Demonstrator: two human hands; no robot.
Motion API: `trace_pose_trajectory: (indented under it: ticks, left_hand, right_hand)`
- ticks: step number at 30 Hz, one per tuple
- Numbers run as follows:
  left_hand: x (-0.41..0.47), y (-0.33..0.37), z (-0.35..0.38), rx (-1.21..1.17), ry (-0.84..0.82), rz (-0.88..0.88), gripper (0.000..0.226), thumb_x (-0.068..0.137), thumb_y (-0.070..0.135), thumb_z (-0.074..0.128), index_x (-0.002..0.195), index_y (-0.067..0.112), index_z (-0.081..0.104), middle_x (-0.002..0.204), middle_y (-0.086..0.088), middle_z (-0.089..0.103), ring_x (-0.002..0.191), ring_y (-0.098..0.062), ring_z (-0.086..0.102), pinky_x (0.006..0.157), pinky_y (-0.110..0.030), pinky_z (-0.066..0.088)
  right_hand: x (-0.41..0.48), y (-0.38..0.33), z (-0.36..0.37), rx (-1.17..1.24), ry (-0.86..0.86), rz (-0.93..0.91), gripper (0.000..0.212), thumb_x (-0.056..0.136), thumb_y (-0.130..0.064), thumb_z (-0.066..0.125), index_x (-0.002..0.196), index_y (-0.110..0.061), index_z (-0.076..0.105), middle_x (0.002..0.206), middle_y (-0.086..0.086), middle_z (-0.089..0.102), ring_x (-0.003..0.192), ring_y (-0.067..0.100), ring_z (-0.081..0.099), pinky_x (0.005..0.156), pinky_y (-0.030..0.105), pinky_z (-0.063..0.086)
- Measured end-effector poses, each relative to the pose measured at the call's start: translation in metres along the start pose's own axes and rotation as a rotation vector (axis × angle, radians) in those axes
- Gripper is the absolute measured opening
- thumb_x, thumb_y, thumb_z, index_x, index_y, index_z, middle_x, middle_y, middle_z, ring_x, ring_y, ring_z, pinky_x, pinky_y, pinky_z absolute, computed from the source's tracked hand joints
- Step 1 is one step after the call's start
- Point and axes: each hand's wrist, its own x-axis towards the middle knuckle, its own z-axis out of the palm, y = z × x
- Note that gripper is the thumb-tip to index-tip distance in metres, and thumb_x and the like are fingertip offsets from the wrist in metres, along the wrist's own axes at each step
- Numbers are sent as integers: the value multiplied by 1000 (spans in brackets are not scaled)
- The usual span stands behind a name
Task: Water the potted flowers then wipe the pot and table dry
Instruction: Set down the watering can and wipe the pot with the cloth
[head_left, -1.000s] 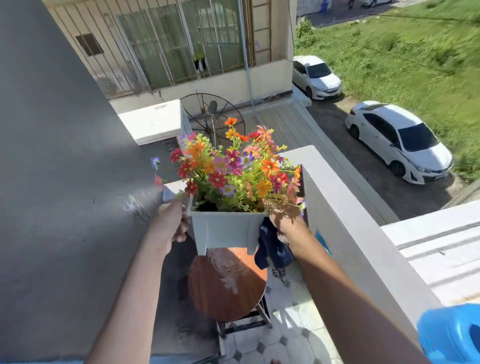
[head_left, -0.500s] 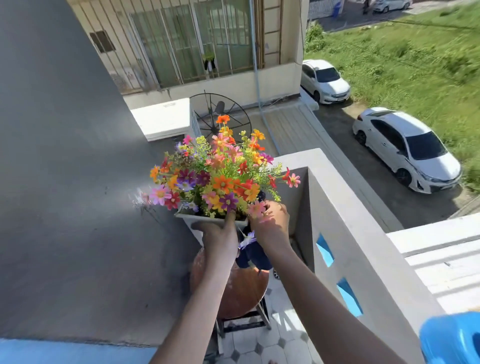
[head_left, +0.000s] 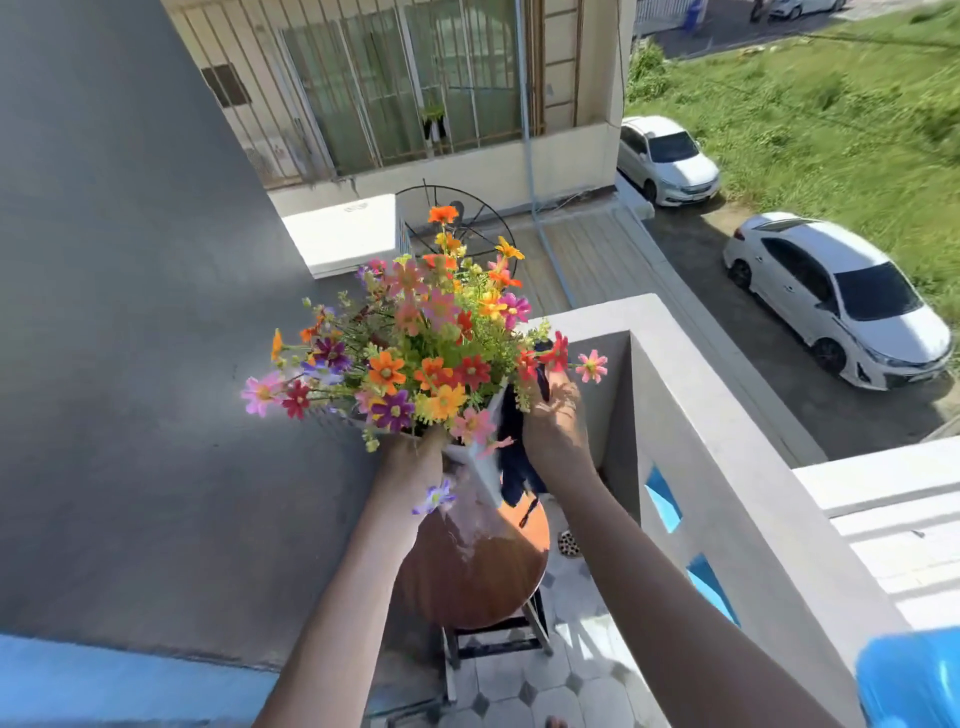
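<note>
The white square plastic pot (head_left: 480, 470) of multicoloured flowers (head_left: 415, 358) is held in the air above the round brown wooden table (head_left: 478, 577), tilted so that the blooms lean toward the left; it is clear of the tabletop. The left hand (head_left: 413, 457) grips the pot from the near left side, fingers closed on its rim and wall beneath the foliage. The right hand (head_left: 553, 426) presses a dark blue cloth (head_left: 514, 457) against the pot's right face, fingers clenched on the fabric; the cloth's lower end hangs free over the table. The tabletop carries a pale wet patch on its far half; the grey concrete parapet (head_left: 691, 415) stands just to the right.
</note>
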Motion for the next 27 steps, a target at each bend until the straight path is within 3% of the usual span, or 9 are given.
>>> trace_pose_trajectory:
  ticks: [1, 3, 5, 9, 12, 14, 19, 25, 27]
  left_hand:
    - [-6, 2, 0, -51, -14, 18, 27, 89, 11, 46, 67, 0, 55, 55, -17, 60, 40, -17, 41, 49, -30, 33]
    - [-12, 3, 0, -150, -28, 19, 19, 89, 8, 44, 74, 2, 54, 63, -23, 54, 36, -16, 36, 44, -24, 23]
    - [-13, 5, 1, -203, -37, 13, 11, 90, 9, 45, 82, 5, 52, 64, -22, 53, 36, -15, 33, 43, -23, 21]
    - [-3, 6, 3, -259, -7, -51, 22, 91, 10, 45, 72, 1, 53, 52, -16, 56, 35, -12, 34, 39, -22, 25]
    - [7, 4, 0, -306, 9, -62, 22, 93, 13, 45, 72, 5, 50, 57, -14, 51, 35, -10, 33, 38, -21, 25]
    - [13, 5, -5, -333, 3, -53, 19, 92, 11, 44, 73, 8, 50, 61, -8, 43, 36, -8, 33, 37, -20, 27]
    - [19, 8, -12, -437, 11, -97, 26, 95, 17, 37, 74, 9, 48, 52, -3, 40, 32, -6, 30, 35, -19, 25]
    - [18, 7, -15, -408, 56, -81, 23, 91, 11, 41, 77, 4, 57, 50, -11, 60, 32, -7, 37, 33, -16, 28]
    - [20, 6, -15, -401, 47, -77, 24, 93, 16, 41, 79, 6, 57, 49, -9, 59, 32, -6, 36, 33, -16, 27]
  right_hand:
    - [10, 7, 0, -42, 12, -26, 35, 94, -66, 45, 96, -33, 57, 102, 14, 62, 82, 24, 58, 87, 41, 48]
    - [22, 13, 0, -91, 29, -29, 38, 98, -55, 49, 109, -20, 58, 114, 16, 59, 95, 28, 60, 90, 41, 45]
    - [23, 5, 0, -87, 45, -70, 28, 101, -33, 52, 121, -15, 59, 122, 10, 54, 114, 24, 54, 95, 32, 39]
    - [2, -3, 9, -49, 23, -163, 33, 99, -15, 53, 132, -9, 59, 121, 1, 52, 111, 6, 48, 94, 9, 33]
    - [-17, 5, 17, -104, -28, -299, 34, 95, -25, 49, 121, -7, 63, 106, 3, 57, 101, 21, 54, 88, 32, 44]
    - [-31, 11, 18, -128, -118, -355, 32, 96, -23, 50, 123, -10, 61, 103, 3, 56, 96, 22, 54, 82, 35, 45]
    - [-51, 30, 12, -222, -166, -426, 44, 95, -14, 59, 138, -16, 55, 115, -8, 47, 109, -12, 43, 95, 6, 33]
    - [-44, 57, 11, -205, -117, -172, 51, 90, -32, 48, 136, -12, 58, 128, 7, 64, 117, 22, 57, 96, 33, 44]
    - [-46, 54, 13, -154, -92, -187, 48, 91, -29, 49, 134, -9, 58, 128, 8, 63, 117, 21, 56, 100, 34, 44]
